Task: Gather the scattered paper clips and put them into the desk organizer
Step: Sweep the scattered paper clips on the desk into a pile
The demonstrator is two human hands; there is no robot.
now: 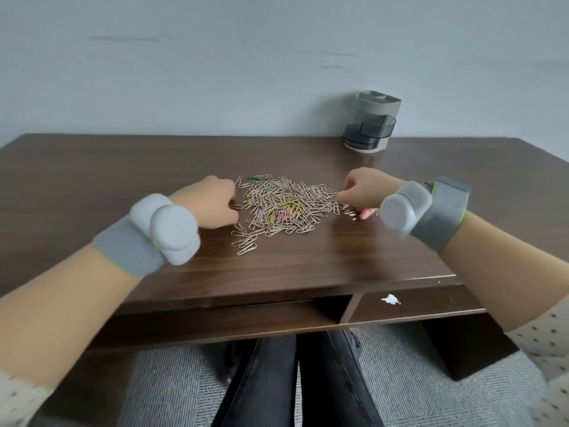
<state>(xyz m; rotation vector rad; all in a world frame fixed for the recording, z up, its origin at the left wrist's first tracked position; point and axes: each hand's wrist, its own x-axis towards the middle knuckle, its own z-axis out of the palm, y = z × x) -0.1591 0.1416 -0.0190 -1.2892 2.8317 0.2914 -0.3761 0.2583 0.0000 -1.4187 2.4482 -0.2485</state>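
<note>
From the head camera, a dark wood counter (154, 180) stands against a pale wall, and a loose pile of paper clips (277, 208) lies spread across its middle. Most of the clips are silver; a green one sits at the far edge of the pile, and a pink one and a few yellow ones lie near its centre. A small cluster of clips trails off toward the near left side of the pile.

The left hand (212, 201) rests on the counter at the left edge of the pile, its fingers curled in; its grip looks closed over a few clips at the fingertips, though the hand itself hides how many. The right hand (366, 192) is at the right edge of the pile, knuckles up and fingers bunched down onto the clips, the grip pinched shut on a small bunch that shows beneath the fingertips.

Each wrist carries a grey band with a rounded pale device on it.

The desk organizer (372, 124), grey with smoky translucent front trays, stands upright at the far right of the counter near the wall, well apart from the pile and both hands.

Below the counter's front edge runs an open shelf, and dark trouser legs show over grey carpet.
</note>
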